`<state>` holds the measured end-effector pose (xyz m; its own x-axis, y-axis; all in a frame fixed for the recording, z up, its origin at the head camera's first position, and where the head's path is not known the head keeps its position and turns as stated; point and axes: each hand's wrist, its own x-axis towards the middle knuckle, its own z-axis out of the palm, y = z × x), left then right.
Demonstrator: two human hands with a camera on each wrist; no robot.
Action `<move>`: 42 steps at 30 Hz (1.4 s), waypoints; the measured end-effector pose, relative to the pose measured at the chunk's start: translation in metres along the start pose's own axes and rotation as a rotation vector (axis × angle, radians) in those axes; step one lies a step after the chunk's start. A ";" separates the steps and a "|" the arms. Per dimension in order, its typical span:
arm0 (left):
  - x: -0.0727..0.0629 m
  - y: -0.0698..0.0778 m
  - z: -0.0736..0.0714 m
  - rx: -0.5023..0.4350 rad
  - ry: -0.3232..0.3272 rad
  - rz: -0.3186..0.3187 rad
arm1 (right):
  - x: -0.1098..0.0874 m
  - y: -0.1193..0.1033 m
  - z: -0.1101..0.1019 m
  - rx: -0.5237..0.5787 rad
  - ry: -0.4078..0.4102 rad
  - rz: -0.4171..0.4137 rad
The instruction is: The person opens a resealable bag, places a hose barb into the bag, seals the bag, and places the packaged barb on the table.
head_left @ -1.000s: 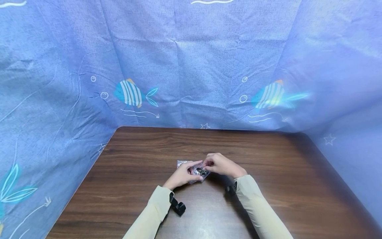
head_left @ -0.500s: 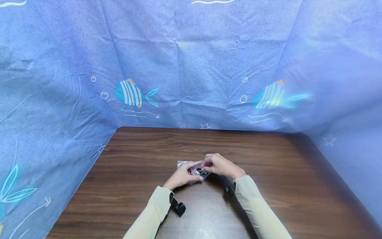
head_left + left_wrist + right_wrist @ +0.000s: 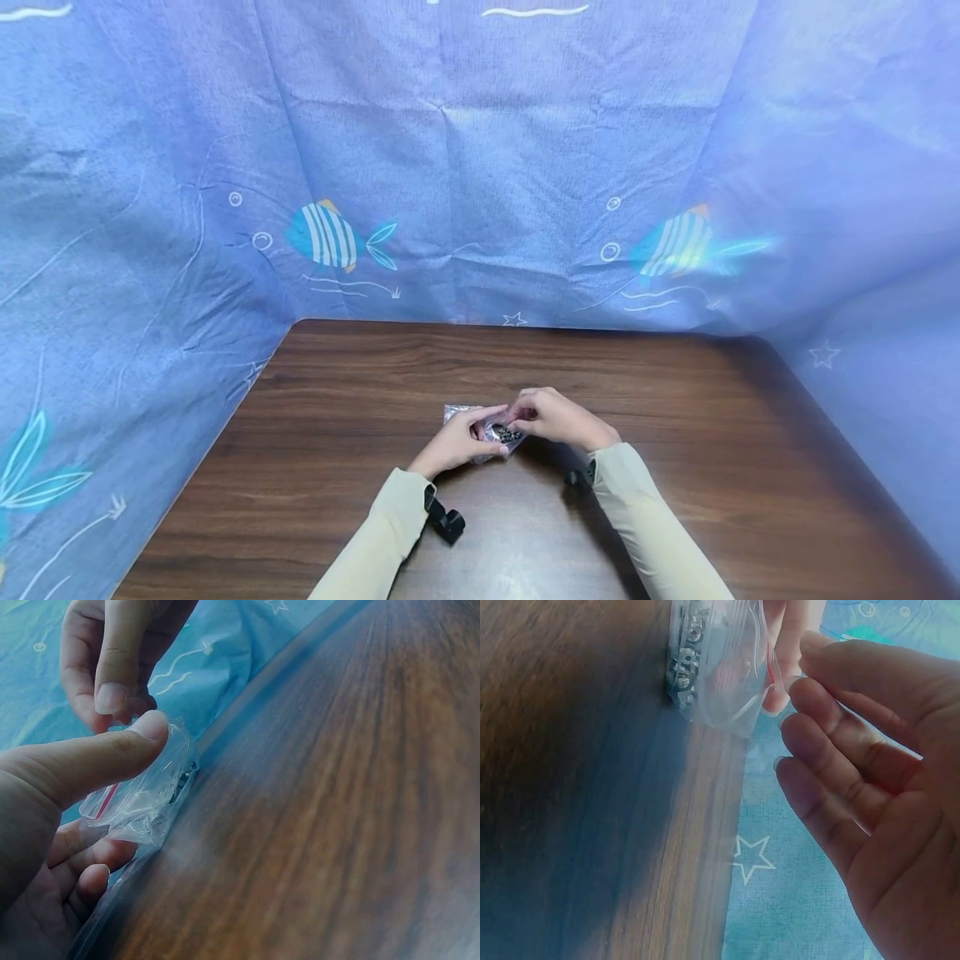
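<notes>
A small clear zip bag [image 3: 146, 806] with a red line along its mouth stands out from my left hand [image 3: 453, 437]. Small silvery metal pieces [image 3: 688, 664] lie inside it; their exact kind is too small to tell. My left thumb and fingers pinch the bag near its mouth. My right hand [image 3: 558, 417] comes from the other side, fingers curled, with thumb and index tips at the corner of the bag's lip. That contact is partly hidden behind the left thumb in the left wrist view. More clear plastic [image 3: 459, 410] shows beyond the left hand.
Both hands work over a brown wood-grain table [image 3: 360, 375]. Blue cloth [image 3: 517, 192] printed with fish hangs behind it and along both sides. A black wrist camera [image 3: 450, 525] sticks out below the left cuff, and another [image 3: 579, 479] below the right.
My right fingertips shift slightly left along the bag's edge, then slightly back. The left hand keeps its hold on the bag in about the same place.
</notes>
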<state>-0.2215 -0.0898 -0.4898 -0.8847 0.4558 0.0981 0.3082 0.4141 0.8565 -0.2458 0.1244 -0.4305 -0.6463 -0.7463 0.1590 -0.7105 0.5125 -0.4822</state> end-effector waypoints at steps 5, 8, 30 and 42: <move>0.000 0.001 0.000 0.002 0.005 -0.002 | -0.002 0.000 -0.002 0.024 0.021 0.005; -0.001 0.003 -0.001 -0.011 -0.003 -0.018 | -0.005 0.001 -0.001 0.034 0.032 0.014; 0.008 0.011 -0.005 -0.069 0.019 -0.082 | -0.032 -0.010 0.016 0.065 -0.106 0.161; 0.014 0.010 -0.002 -0.171 0.071 -0.121 | -0.026 -0.020 0.030 0.014 -0.067 0.237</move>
<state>-0.2316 -0.0811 -0.4786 -0.9359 0.3517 0.0192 0.1395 0.3198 0.9372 -0.2065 0.1209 -0.4507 -0.7744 -0.6324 -0.0170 -0.5370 0.6714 -0.5108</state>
